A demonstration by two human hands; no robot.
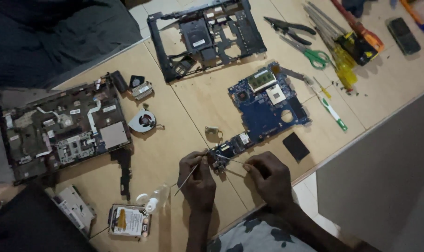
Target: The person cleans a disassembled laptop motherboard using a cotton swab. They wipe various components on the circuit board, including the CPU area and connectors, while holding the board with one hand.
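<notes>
Blue motherboard [268,105] lies flat on wooden table [174,140], its narrow lower-left end reaching down betw. both hands. Left hand [198,179] sits just left of that end, fingers curled & pinched on a thin metal probe [189,176]; probe slants down-left from the grip, top end up by the board corner. Right hand [268,179] is just right of the board end, thumb & forefinger pressed together on thin tweezers [233,161] whose tips reach left onto the board edge. Board end is thus at the fingertips, not in either palm. Nearby: round fan [143,120] to the left, black square pad [295,146] right of board, hard drive [129,220] & small clear bottle [157,198] lower left
</notes>
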